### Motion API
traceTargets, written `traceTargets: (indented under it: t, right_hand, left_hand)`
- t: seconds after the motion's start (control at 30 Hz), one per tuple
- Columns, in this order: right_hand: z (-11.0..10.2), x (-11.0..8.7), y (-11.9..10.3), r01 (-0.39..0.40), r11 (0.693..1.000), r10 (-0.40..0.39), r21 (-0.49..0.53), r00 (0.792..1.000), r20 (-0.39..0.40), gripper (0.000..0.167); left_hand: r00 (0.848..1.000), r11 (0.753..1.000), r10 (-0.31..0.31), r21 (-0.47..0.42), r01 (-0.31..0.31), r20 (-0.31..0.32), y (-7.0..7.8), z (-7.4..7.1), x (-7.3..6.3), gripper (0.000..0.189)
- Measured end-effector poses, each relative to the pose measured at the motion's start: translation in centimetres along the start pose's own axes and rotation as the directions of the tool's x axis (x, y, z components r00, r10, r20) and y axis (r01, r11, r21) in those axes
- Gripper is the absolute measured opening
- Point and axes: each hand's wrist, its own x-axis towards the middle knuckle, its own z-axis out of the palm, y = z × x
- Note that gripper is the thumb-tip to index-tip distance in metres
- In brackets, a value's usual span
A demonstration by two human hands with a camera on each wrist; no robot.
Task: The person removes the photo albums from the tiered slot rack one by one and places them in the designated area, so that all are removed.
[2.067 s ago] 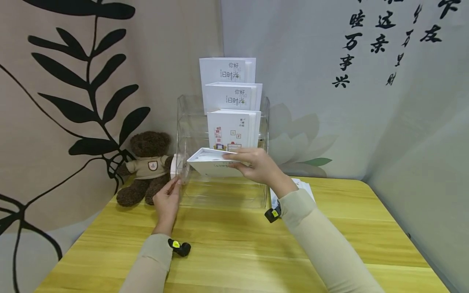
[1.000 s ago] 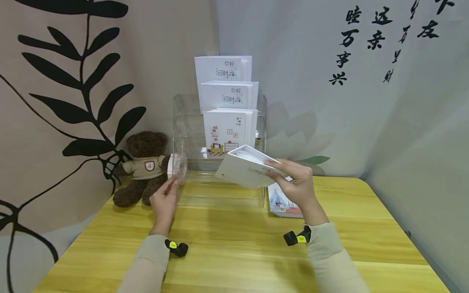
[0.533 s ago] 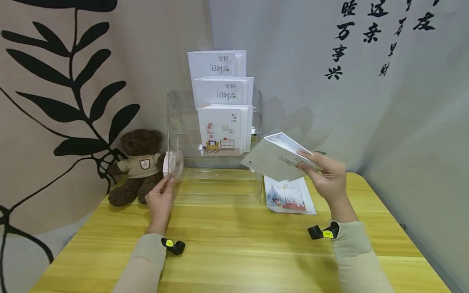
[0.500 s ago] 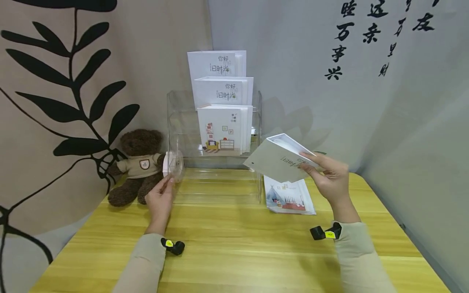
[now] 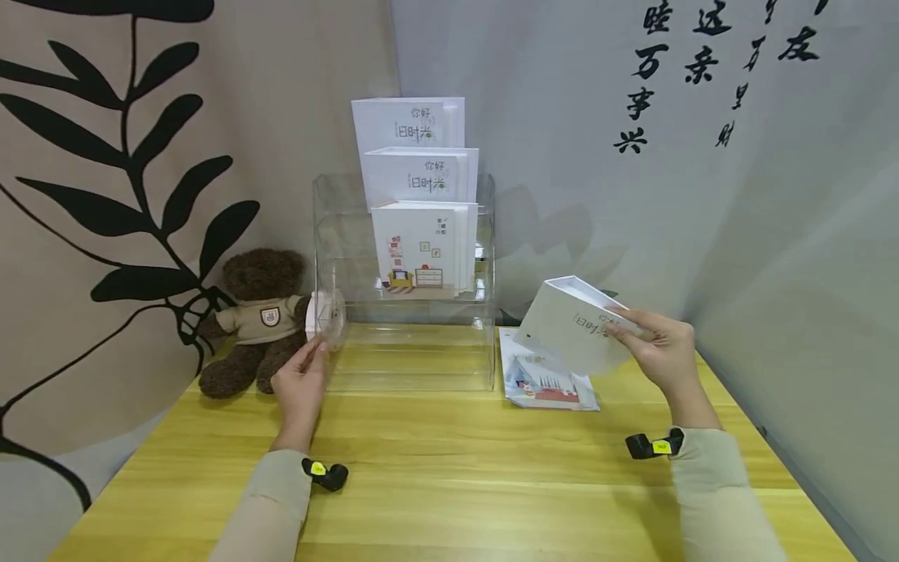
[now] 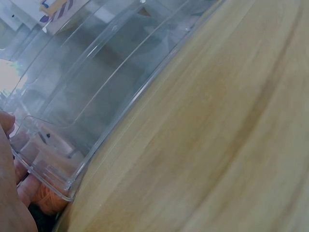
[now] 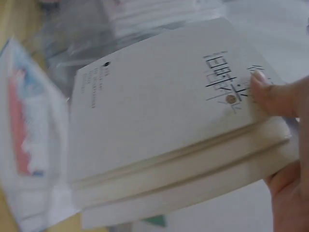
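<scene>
My right hand (image 5: pixel 663 351) pinches a white box (image 5: pixel 572 336) with Chinese lettering, thumb on the printed face and fingers behind. The box is tilted, and its layered edge shows in the right wrist view. It is held over a printed white packet (image 5: pixel 551 394) lying on the table, partly covering it from the head camera. My left hand (image 5: pixel 300 390) grips the lower left side of a clear acrylic rack (image 5: pixel 493 347); the left wrist view shows fingers (image 6: pixel 28 186) behind its clear wall. Three white boxes (image 5: pixel 424 242) stand in the rack's upper tiers.
A brown teddy bear (image 5: pixel 263 320) in a beige shirt sits left of the rack. Beside it is a white round-edged object (image 5: pixel 323 316). An orange, yarn-like thing (image 6: pixel 48 199) shows behind the rack's corner. Curtained walls stand behind the wooden table (image 5: pixel 449 484).
My right hand has carried the white box rightward, from in front of the rack to above the packet, turning it. My left hand has stayed at the rack. The head view has shifted slightly.
</scene>
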Motion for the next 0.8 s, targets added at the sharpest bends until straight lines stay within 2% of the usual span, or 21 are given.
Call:
traceTargets:
  t: [0.1,0.2,0.37,0.53,0.6,0.67,0.8]
  right_hand:
    - [0.2,-0.7,0.9,-0.140,0.990,0.141,-0.028,0.988,0.059,0.026]
    - [0.3,-1.2,1.8,-0.231,0.973,0.231,-0.012,0.969,0.084,0.026]
    - [0.6,-2.0,3.1,-0.306,0.948,0.293,0.092,0.947,0.128,0.038]
    - [1.5,-3.2,3.1,-0.305,0.941,0.276,0.144,0.942,0.190,0.062]
    - [1.9,-3.5,3.1,-0.309,0.939,0.282,0.150,0.944,0.173,0.067]
    - [2.1,-3.9,3.5,-0.329,0.933,0.313,0.144,0.942,0.120,0.067]
    - [1.7,-4.2,4.9,-0.379,0.907,0.384,0.185,0.923,0.009,0.063]
  left_hand:
    - [1.000,1.000,-0.024,0.008,0.024,0.013,-0.1,-0.1,-0.1,0.030]
    - [0.999,1.000,-0.028,0.010,0.028,0.016,-0.1,-0.1,-0.1,0.031]
    - [0.999,0.999,-0.031,0.034,0.030,0.011,0.0,-0.1,-0.1,0.031]
    - [1.000,0.999,-0.023,0.030,0.023,0.012,-0.1,-0.1,-0.2,0.032]
    - [1.000,1.000,-0.013,0.022,0.012,0.009,-0.1,-0.1,-0.1,0.032]
    - [1.000,1.000,-0.009,0.020,0.009,0.009,-0.1,-0.1,-0.1,0.032]
    - [1.000,1.000,-0.017,0.013,0.016,0.007,0.1,-0.1,-0.1,0.032]
